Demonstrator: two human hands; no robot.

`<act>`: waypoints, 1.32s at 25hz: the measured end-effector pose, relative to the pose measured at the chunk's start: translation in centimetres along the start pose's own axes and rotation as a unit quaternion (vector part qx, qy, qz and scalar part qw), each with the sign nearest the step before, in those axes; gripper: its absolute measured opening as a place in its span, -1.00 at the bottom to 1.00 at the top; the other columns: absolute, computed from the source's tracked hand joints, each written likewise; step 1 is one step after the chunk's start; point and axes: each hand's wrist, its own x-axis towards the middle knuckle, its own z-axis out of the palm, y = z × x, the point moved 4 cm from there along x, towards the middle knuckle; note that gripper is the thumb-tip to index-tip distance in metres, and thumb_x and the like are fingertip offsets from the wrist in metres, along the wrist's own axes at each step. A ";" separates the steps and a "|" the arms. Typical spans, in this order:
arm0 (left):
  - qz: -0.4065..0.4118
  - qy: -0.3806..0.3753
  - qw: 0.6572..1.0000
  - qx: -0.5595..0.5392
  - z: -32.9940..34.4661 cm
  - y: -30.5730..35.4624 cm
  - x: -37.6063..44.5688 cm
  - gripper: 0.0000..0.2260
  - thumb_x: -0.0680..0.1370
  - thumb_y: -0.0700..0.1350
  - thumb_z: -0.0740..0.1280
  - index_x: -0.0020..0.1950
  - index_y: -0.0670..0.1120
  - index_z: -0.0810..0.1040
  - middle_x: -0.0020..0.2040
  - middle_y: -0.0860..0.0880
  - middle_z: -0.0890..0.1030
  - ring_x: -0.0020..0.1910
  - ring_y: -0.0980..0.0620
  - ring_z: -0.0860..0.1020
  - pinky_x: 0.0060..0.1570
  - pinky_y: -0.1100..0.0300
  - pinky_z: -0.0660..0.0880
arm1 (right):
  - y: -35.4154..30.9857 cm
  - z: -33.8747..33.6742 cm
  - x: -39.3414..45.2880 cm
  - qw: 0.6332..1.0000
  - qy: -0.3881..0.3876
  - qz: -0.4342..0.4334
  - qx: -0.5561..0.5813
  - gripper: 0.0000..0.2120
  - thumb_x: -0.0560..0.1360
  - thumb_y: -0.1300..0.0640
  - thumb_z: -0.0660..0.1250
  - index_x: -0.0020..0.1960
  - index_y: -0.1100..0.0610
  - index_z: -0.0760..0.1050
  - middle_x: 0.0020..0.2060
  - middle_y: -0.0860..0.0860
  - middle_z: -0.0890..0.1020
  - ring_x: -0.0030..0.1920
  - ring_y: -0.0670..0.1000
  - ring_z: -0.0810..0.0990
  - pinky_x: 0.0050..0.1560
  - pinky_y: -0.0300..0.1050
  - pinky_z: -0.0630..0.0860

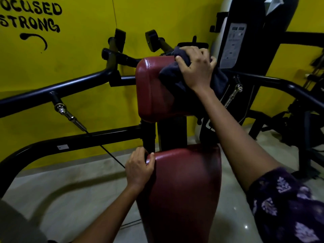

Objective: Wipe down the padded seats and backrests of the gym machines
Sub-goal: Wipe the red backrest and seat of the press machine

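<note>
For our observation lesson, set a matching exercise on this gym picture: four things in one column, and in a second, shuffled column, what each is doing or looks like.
Column one:
1. right hand
2. left hand
3. cloth
4. wall

Column two:
a. yellow, with black painted lettering
b. dark, bunched against the top of the upper red pad
c. grips the far left corner of the lower red pad
d. holds the cloth at the top of the upper pad

Pairs: 1-d, 2-c, 3-b, 4-a
</note>
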 end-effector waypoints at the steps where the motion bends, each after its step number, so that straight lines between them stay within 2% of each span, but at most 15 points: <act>1: 0.002 0.000 1.000 0.000 0.1 0.0 0.0 -0.76 0.49 0.07 0.17 -0.24 -0.08 0.40 -0.34 0.00 0.43 -0.38 0.02 0.41 -0.45 0.14 0.32 | 1.1 -0.3 0.1 0.999 0.006 0.047 0.021 -0.61 0.50 -0.17 0.13 0.22 -0.05 0.51 0.21 -0.14 0.52 0.26 0.02 0.38 0.26 0.11 0.23; 5: 0.005 -0.001 1.000 0.002 0.2 0.0 0.1 -0.75 0.50 0.07 0.17 -0.24 -0.09 0.40 -0.34 0.00 0.43 -0.38 0.01 0.42 -0.45 0.13 0.34 | 2.4 -0.2 -0.8 0.973 0.083 0.181 0.120 -0.67 0.53 -0.10 0.20 0.23 -0.02 0.51 0.23 -0.12 0.52 0.25 0.03 0.40 0.13 -0.01 0.37; 9: 0.003 -0.004 1.000 0.003 0.2 -0.1 0.1 -0.74 0.49 0.08 0.17 -0.25 -0.08 0.40 -0.34 -0.01 0.43 -0.37 0.00 0.43 -0.45 0.14 0.35 | 3.7 -0.2 -1.8 0.940 0.129 0.255 0.185 -0.65 0.55 -0.06 0.20 0.29 0.00 0.47 0.26 -0.07 0.51 0.24 0.03 0.45 0.05 -0.14 0.37; 12: 0.001 0.002 1.000 0.000 0.2 -0.1 0.2 -0.75 0.48 0.08 0.18 -0.25 -0.08 0.40 -0.34 -0.01 0.43 -0.38 -0.02 0.44 -0.44 0.15 0.32 | 5.2 0.5 -4.8 0.908 0.147 0.322 0.224 -0.67 0.58 -0.05 0.18 0.28 0.02 0.47 0.18 -0.04 0.56 0.15 0.00 0.52 -0.08 -0.22 0.36; 16: -0.002 0.003 1.000 -0.004 0.2 0.0 0.2 -0.75 0.47 0.08 0.18 -0.26 -0.08 0.39 -0.34 -0.02 0.44 -0.37 -0.03 0.44 -0.43 0.14 0.31 | 5.8 1.8 -9.7 0.868 0.212 0.376 0.248 -0.66 0.56 -0.03 0.22 0.28 0.07 0.50 0.18 0.01 0.57 0.16 0.05 0.52 0.02 -0.15 0.41; 20: 0.004 0.003 1.000 -0.006 0.1 0.1 0.3 -0.75 0.48 0.07 0.18 -0.26 -0.09 0.38 -0.34 -0.03 0.43 -0.36 -0.05 0.44 -0.43 0.14 0.30 | 4.8 3.3 -12.0 0.758 0.283 0.494 0.318 -0.59 0.55 -0.02 0.22 0.32 0.18 0.44 0.24 0.15 0.49 0.21 0.18 0.48 0.16 -0.06 0.41; 22: 0.006 -0.002 1.000 -0.002 0.2 0.1 0.3 -0.75 0.48 0.06 0.18 -0.26 -0.09 0.38 -0.34 -0.03 0.43 -0.36 -0.05 0.44 -0.42 0.14 0.29 | 3.7 4.1 -12.7 0.732 0.272 0.532 0.328 -0.56 0.55 -0.02 0.20 0.33 0.22 0.38 0.25 0.21 0.43 0.20 0.24 0.46 0.19 0.07 0.41; 25: -0.003 -0.004 1.000 -0.007 0.1 0.0 0.4 -0.76 0.48 0.06 0.17 -0.26 -0.08 0.37 -0.34 -0.03 0.43 -0.35 -0.06 0.45 -0.41 0.15 0.28 | 3.3 3.7 -14.0 0.705 0.217 0.557 0.380 -0.65 0.58 0.08 0.21 0.27 0.26 0.32 0.20 0.22 0.42 0.11 0.21 0.49 0.04 -0.02 0.44; 26: -0.003 -0.004 1.000 -0.013 0.0 0.0 0.4 -0.77 0.47 0.06 0.17 -0.26 -0.09 0.37 -0.33 -0.04 0.43 -0.35 -0.07 0.46 -0.41 0.14 0.28 | 3.9 2.9 -14.6 0.710 0.192 0.552 0.394 -0.69 0.58 0.10 0.21 0.24 0.26 0.33 0.14 0.18 0.46 0.07 0.17 0.51 -0.03 -0.07 0.42; 28: 0.001 -0.003 1.000 -0.019 -0.1 -0.1 0.5 -0.76 0.46 0.06 0.16 -0.26 -0.10 0.39 -0.34 -0.06 0.44 -0.35 -0.08 0.45 -0.40 0.16 0.25 | 5.6 0.5 -15.5 0.745 0.151 0.523 0.386 -0.77 0.57 0.12 0.22 0.17 0.22 0.40 0.01 0.09 0.50 -0.01 0.06 0.51 -0.10 -0.20 0.36; 30: -0.001 -0.007 1.000 -0.022 -0.1 -0.1 0.5 -0.75 0.47 0.07 0.15 -0.25 -0.10 0.39 -0.33 -0.05 0.44 -0.34 -0.06 0.45 -0.38 0.17 0.24 | 7.1 -2.4 -16.4 0.809 0.136 0.466 0.331 -0.85 0.55 0.14 0.25 0.09 0.17 0.42 -0.05 0.06 0.51 -0.05 0.01 0.49 -0.15 -0.26 0.33; 33: -0.011 -0.016 1.000 -0.024 0.0 0.0 0.3 -0.73 0.47 0.09 0.13 -0.23 -0.10 0.39 -0.31 -0.06 0.46 -0.30 -0.07 0.45 -0.37 0.13 0.30 | 7.7 -5.3 -17.8 0.920 0.117 0.319 0.195 -0.78 0.55 0.14 0.26 0.13 0.23 0.42 -0.02 0.08 0.53 -0.03 0.04 0.50 -0.13 -0.28 0.30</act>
